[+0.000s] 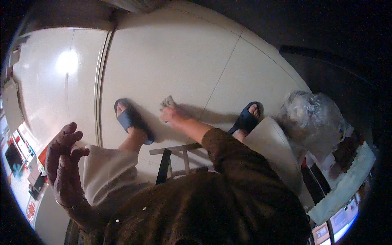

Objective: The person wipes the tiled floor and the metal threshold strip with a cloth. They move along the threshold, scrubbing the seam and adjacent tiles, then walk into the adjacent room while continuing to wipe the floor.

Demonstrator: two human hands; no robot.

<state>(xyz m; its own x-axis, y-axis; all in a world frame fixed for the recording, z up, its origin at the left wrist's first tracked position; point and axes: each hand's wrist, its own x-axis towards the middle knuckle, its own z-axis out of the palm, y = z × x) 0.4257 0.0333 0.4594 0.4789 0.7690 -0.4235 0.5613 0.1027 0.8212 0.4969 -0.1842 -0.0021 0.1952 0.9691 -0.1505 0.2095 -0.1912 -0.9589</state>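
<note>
My right hand (175,116) is closed on a small, crumpled greyish cloth (167,103). It reaches down to the pale tiled floor (171,57) between my feet, and part of the cloth is hidden under the fingers. My left hand (65,167) is raised at the left, beside my knee in light trousers. Its fingers are loosely bent and apart, with nothing in them. A dark blue slipper (132,120) is on my left foot, and another dark blue slipper (246,118) is on my right foot.
A small dark stool frame (184,160) stands below me. At the right is a filled clear plastic bag (312,118) near a pale green cloth with a wavy edge (347,179). A metal floor track (101,81) runs along the left. Assorted items lie at the far left.
</note>
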